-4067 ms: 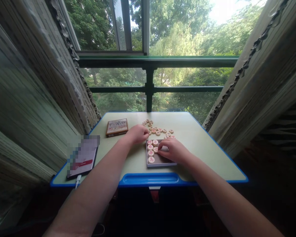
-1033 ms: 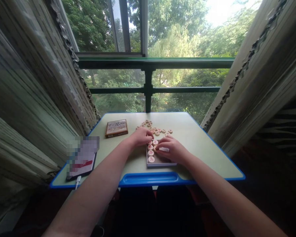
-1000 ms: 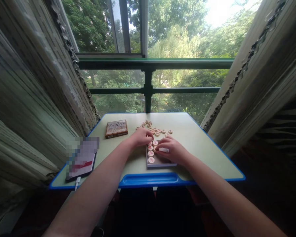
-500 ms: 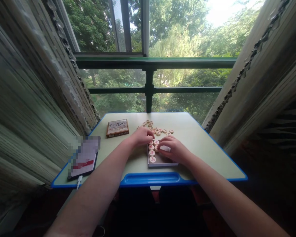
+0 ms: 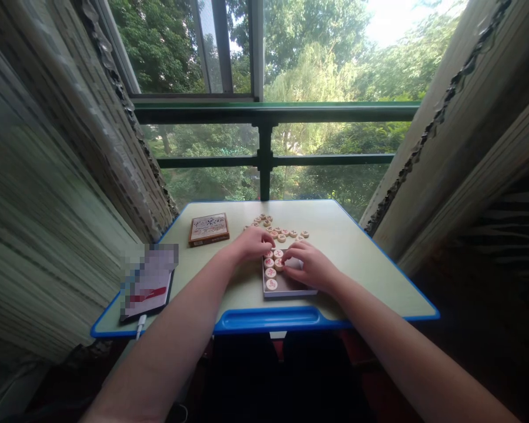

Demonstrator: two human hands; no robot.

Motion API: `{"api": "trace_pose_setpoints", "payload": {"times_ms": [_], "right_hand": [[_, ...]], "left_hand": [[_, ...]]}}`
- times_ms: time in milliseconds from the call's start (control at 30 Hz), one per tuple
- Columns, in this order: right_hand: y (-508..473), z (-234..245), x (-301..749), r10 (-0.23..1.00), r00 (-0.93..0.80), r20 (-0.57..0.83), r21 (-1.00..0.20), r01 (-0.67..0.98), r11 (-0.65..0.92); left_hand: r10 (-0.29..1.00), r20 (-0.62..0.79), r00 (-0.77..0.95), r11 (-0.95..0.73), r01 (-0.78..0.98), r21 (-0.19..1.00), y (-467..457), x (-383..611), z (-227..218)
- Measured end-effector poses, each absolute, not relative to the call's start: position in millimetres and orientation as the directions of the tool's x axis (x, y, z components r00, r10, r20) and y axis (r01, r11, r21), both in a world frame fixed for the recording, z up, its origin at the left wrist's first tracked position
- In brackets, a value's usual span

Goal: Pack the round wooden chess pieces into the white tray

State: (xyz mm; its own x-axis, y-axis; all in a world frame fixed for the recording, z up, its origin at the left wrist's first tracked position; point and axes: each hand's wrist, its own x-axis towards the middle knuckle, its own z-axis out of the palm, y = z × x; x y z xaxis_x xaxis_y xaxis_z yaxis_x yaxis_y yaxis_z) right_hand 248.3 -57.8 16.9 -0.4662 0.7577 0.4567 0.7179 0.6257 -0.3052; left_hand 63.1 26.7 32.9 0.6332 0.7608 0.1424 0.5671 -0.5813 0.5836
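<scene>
A shallow grey box tray (image 5: 286,288) lies near the table's front edge, with several round wooden chess pieces (image 5: 271,273) lined up along its left side. My left hand (image 5: 252,242) rests at the tray's far left corner, fingers curled down, touching the pieces there. My right hand (image 5: 311,265) lies over the tray's right half with its fingers bent onto a piece beside the column. What either hand grips is hidden. More loose pieces (image 5: 282,233) are scattered just beyond the hands.
The box lid (image 5: 208,228) lies flat at the back left of the pale table (image 5: 357,258). A blurred-out phone with a cable (image 5: 147,282) sits at the left front corner. Curtains hang close on both sides, and a green railing (image 5: 264,111) crosses the window.
Both hands have stayed at the tray, shifting only slightly. My right hand's fingers have edged left toward the column of pieces.
</scene>
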Motion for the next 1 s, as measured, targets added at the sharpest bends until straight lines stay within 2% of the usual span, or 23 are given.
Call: {"api": "trace_pose_setpoints", "payload": {"times_ms": [167,267,433,567,767,900,1000], "right_hand": [[-58,18,249,0.760,-0.460,0.459,-0.300,0.726,0.619],[-58,18,248,0.753,-0.459,0.471,-0.290,0.726,0.624],[-59,18,249,0.746,-0.452,0.488,-0.296,0.719,0.629],[-59,19,250,0.756,-0.446,0.479,-0.299,0.727,0.618],[-58,20,252,0.754,-0.446,0.483,-0.317,0.714,0.625],[-60,19,253,0.751,-0.413,0.516,-0.356,0.694,0.626],[-52,23,257,0.772,-0.317,0.551,-0.437,0.678,0.591]], "left_hand": [[0.769,0.144,0.623,-0.575,0.575,0.582,29,63,29],[0.797,0.196,0.572,-0.566,0.592,0.574,32,62,27],[0.786,0.297,0.543,-0.618,0.665,0.420,39,58,26],[0.746,0.284,0.602,-0.665,0.658,0.353,44,58,22],[0.746,0.211,0.632,-0.662,0.666,0.344,48,59,15],[0.743,0.265,0.615,-0.669,0.681,0.297,46,57,19],[0.778,0.285,0.561,-0.627,0.725,0.286,43,53,25]]}}
